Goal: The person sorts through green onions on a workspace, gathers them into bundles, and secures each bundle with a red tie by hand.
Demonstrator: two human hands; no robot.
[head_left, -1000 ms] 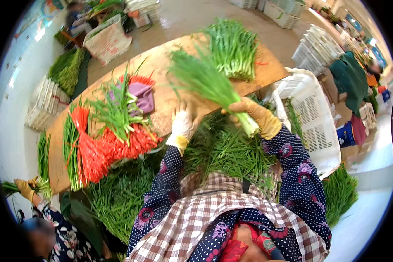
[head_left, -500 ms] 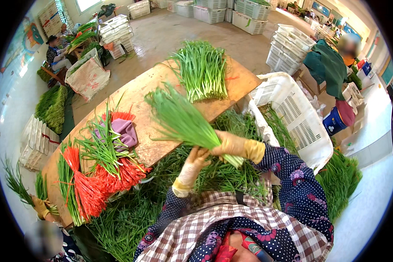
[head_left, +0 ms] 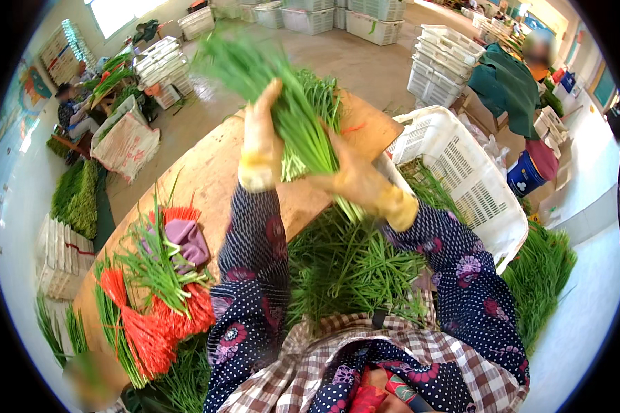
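A bunch of green chives (head_left: 286, 117) is held up over the wooden board, its leaf tips smeared by motion. In a pale yellow glove, my right hand (head_left: 358, 177) is closed around the lower stems. My left hand (head_left: 262, 127), gloved alike, grips the leafy part from the left; some of its fingers are hidden behind the leaves. Behind the held bunch, a pile of chives (head_left: 322, 93) on the board is partly covered. Loose chives (head_left: 351, 265) lie heaped below my hands, against my checked apron.
Red ties (head_left: 148, 330), a purple cloth (head_left: 187, 242) and some chives lie at the left of the wooden board (head_left: 210, 162). A white plastic crate (head_left: 472, 172) stands at the right. Stacked crates (head_left: 442, 65) are farther back. A blurred person is at the lower left.
The held bunch has risen and moved away from me over the board. My left hand has gone from beside the stems up to the leaves. The right hand still holds the stem end.
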